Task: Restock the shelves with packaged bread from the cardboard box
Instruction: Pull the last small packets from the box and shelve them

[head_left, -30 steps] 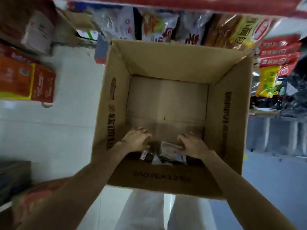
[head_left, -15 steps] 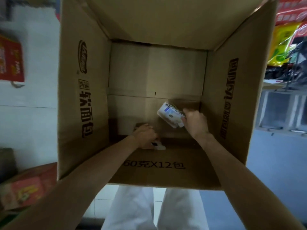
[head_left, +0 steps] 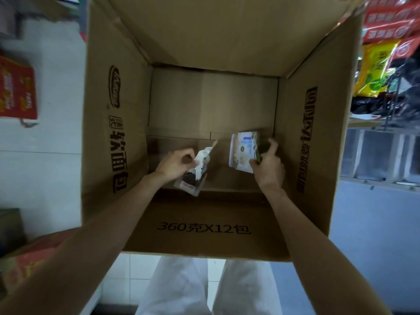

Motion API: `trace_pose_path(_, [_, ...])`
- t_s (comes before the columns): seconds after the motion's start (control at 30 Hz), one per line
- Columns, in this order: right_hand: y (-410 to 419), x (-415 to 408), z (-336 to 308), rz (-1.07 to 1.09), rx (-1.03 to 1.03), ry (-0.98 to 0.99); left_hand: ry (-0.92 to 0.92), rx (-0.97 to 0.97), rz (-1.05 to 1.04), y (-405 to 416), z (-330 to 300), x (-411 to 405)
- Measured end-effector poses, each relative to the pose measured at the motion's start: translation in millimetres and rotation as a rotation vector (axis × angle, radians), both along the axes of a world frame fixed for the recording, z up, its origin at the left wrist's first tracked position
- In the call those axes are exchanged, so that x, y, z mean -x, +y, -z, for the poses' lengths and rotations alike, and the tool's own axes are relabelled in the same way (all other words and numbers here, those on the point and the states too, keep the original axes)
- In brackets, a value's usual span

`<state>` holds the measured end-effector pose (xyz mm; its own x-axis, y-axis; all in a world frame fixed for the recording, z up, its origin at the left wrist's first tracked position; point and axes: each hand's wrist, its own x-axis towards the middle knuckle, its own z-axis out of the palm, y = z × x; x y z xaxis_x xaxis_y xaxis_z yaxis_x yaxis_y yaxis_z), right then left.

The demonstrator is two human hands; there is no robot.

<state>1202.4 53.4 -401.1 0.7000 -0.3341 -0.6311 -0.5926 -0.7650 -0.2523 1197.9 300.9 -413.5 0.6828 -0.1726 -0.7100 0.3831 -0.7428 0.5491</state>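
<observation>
Place: a small shop.
Shelf: at right, packed with red snack packs and a yellow bag.
Stock: printed cardboard box on a pale tiled floor, red cartons beside it.

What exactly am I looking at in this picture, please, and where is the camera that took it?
There is no machine here: a person wears one wide-angle camera on the head, looking down at their own bare arms and pale trousers. Both arms reach into a big open cardboard box printed with dark lettering. The left hand pinches the top of a packet with a dark lower part. The right hand grips a pale packet with a blue label by its edge. Both packets appear lifted off the box bottom, where I see no others. To the right are shelves with red and yellow snack bags; to the left, red cartons on a white tiled floor.
</observation>
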Motion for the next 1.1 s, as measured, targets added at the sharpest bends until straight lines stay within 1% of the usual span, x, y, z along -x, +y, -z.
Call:
trace_pose_path(0.07, [0.4,3.1,-3.3,0.076,-0.004,0.051,-0.018,0.111,-0.150,2.4,-9.6,0.0])
trace_pose_path(0.13, [0.4,3.6,-16.4,0.033,0.016,0.014,-0.070,0.191,-0.334,0.2,-25.9,-1.5])
trace_pose_path(0.23, [-0.4,0.1,-59.7,-0.046,0.049,-0.174,-0.179,0.245,-0.601,-3.4,-68.5,-13.0])
trace_pose_path(0.3, [-6.3,0.7,-98.5,-0.122,0.094,-0.332,-0.273,0.254,-0.668,-5.0,-102.6,-22.5])
trace_pose_path(0.37, [-17.9,2.9,-137.2,-0.191,0.107,-0.462,-0.369,0.235,-0.675,-6.6,-134.9,-30.2])
trace_pose_path(0.47, [-43.8,3.2,-190.4,-0.144,0.020,-0.604,-0.502,0.146,-0.611,-15.8,-184.6,-41.8])
trace_pose_path(0.53, [-65.4,-2.2,-222.9,-0.055,-0.071,-0.688,-0.609,0.129,-0.604,-26.3,-219.6,-50.1])
trace_pose_path(0.63, [-100.4,-21.0,-271.3,0.162,-0.294,-0.779,-0.739,0.118,-0.576,-48.4,-268.4,-66.0])
trace_pose_path(0.7, [-127.0,-36.3,-300.4,0.242,-0.376,-0.836,-0.769,0.127,-0.547,-68.1,-292.5,-75.4])
trace_pose_path(0.77, [-158.8,-53.6,-321.4,0.225,-0.404,-0.839,-0.769,0.165,-0.555,-92.5,-310.2,-83.8])
trace_pose_path(0.83, [-193.2,-72.2,-334.9,0.186,-0.420,-0.786,-0.742,0.193,-0.567,-120.5,-324.4,-92.1])
trace_pose_path(0.9, [-225.1,-89.7,-345.3,0.182,-0.462,-0.772,-0.709,0.236,-0.559,-150.3,-333.1,-100.2])
trace_pose_path(1.0, [-260.5,-120.3,-362.7,0.229,-0.552,-0.846,-0.701,0.277,-0.496,-191.9,-344.0,-115.3])
trace_pose_path(1.1, [-284.3,-160.4,-374.3,0.097,-0.540,-0.923,-0.786,0.302,-0.443,-224.3,-353.1,-130.9])
